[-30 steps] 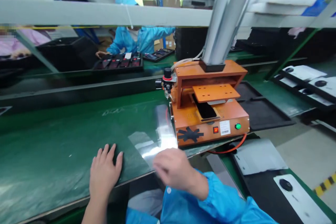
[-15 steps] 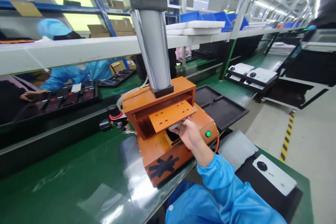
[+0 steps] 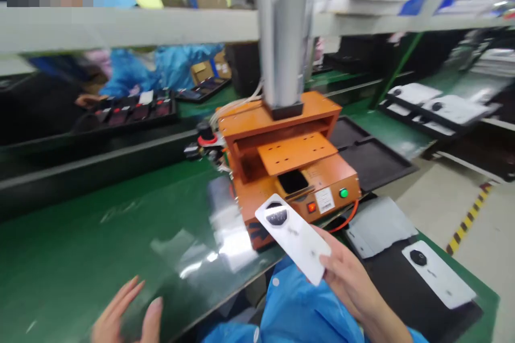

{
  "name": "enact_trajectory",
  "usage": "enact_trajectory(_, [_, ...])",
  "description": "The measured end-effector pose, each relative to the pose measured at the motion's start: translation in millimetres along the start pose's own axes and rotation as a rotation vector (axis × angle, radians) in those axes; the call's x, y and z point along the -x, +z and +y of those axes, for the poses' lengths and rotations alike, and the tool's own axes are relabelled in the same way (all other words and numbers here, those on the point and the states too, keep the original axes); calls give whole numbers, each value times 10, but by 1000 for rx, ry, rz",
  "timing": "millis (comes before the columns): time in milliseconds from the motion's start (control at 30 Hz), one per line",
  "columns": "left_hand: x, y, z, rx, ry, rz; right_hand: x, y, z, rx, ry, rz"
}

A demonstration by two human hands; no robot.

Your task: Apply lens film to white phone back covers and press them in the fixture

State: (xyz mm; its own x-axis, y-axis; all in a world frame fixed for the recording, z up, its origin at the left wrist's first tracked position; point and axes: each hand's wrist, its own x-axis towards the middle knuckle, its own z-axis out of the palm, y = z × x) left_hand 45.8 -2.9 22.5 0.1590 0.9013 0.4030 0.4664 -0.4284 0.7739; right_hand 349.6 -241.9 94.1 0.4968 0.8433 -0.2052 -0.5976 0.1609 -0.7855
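Observation:
My right hand (image 3: pixel 349 272) grips the lower end of a white phone (image 3: pixel 295 241), back side up, with a large dark round camera block at its upper left end. The phone is tilted in the air in front of an orange press (image 3: pixel 257 195). Under the raised orange plate (image 3: pixel 298 154) of the press, a dark recess (image 3: pixel 293 181) shows. My left hand (image 3: pixel 126 313) is low over the green worktop, fingers and thumb apart, holding nothing. To the right, a second white phone (image 3: pixel 440 274) lies back side up on a black mat (image 3: pixel 392 273).
A grey-white sheet (image 3: pixel 382 228) lies beside the press. Behind it sit black trays (image 3: pixel 380 163); white phones on trays (image 3: pixel 458 110) stand farther right. Across the bench, a co-worker in blue sleeves (image 3: pixel 173 67) is near a tray of phones (image 3: pixel 132 112). A shelf beam (image 3: pixel 140 27) crosses above.
My right hand has come out from under the press plate toward me and now holds the white phone. My left hand has come into view. The camera view has shifted.

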Motion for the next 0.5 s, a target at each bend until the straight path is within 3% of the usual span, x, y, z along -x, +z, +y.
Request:
enact_trajectory(33, [99,33,166,137,-59,-91,103,39,103,-19,75,-37])
enact_trajectory(133, [321,288,536,873,-239,-646,176,218,390,-55,304,-129])
enact_trajectory(200, [404,463,613,1116,-352,-822,96,351,567,-48,411,-170])
enact_trajectory(333, [534,536,585,1278,-551,-646,-89,533,766,5,501,-226])
enact_trajectory(500, [650,396,551,1355,-615,-487,-157,647,775,91,563,-262])
